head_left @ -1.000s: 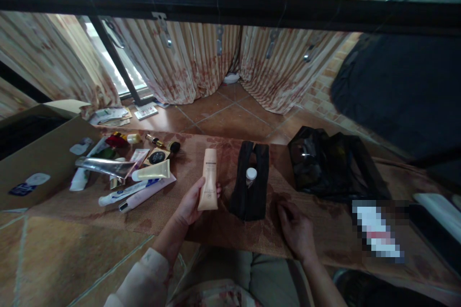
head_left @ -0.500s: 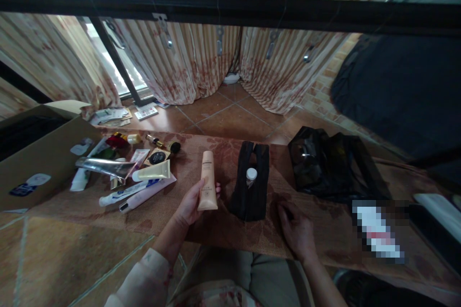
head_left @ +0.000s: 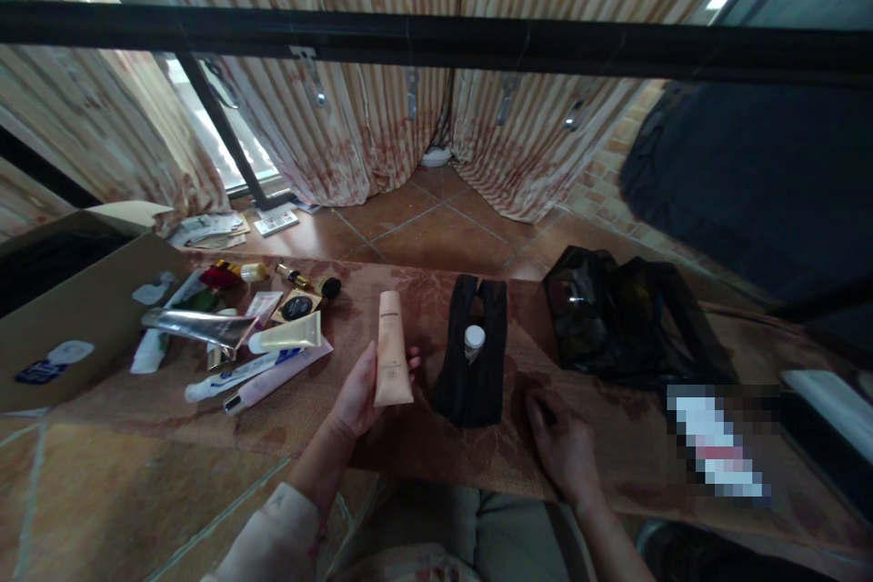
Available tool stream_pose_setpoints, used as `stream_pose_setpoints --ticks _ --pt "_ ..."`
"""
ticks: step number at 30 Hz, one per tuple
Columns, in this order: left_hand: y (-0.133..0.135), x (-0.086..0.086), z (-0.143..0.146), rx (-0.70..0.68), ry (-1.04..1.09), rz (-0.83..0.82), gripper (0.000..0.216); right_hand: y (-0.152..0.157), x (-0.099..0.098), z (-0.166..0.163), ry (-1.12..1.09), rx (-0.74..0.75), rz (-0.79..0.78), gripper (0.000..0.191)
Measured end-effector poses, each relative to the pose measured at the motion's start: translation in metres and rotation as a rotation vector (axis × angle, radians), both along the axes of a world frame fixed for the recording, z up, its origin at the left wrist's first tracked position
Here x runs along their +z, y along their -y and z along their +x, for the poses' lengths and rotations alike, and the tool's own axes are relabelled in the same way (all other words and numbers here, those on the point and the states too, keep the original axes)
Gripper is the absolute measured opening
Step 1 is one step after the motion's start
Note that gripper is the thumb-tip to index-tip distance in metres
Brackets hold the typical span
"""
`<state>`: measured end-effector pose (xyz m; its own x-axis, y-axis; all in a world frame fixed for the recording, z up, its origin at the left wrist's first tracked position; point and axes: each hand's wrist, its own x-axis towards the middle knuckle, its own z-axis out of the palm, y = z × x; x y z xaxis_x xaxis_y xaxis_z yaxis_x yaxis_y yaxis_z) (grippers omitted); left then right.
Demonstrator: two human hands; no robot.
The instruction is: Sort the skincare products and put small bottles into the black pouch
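Beige tube (head_left: pixel 392 350) sits in the wrapped fingers (head_left: pixel 368 366) of the left hand (head_left: pixel 356 400), while the right hand (head_left: pixel 565 446), loosely curled, contents indeterminable, rests near the black pouch (head_left: pixel 486 384).

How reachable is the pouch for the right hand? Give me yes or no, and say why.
Probably yes: the right hand lies close beside the pouch, appears to hold nothing, and no object shows between them.

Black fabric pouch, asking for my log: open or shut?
Open: the black fabric pouch gapes, a white-capped container showing between its edges.
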<state>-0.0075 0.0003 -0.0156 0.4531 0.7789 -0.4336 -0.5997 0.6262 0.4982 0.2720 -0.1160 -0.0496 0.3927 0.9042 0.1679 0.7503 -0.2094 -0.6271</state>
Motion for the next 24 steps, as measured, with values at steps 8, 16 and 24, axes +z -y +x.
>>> stream_pose_setpoints --ticks 8,16,24 --pt "0.002 0.0 -0.004 -0.014 0.068 0.055 0.044 0.0 -0.001 0.001 -0.015 0.01 0.006 0.037" --pt "0.003 -0.001 -0.004 -0.03 0.056 0.052 0.043 0.0 -0.003 0.001 -0.03 0.003 -0.001 0.034" --pt "0.0 -0.013 -0.006 -0.05 0.092 0.069 0.036 0.001 -0.007 0.003 -0.038 0.024 -0.01 0.034"
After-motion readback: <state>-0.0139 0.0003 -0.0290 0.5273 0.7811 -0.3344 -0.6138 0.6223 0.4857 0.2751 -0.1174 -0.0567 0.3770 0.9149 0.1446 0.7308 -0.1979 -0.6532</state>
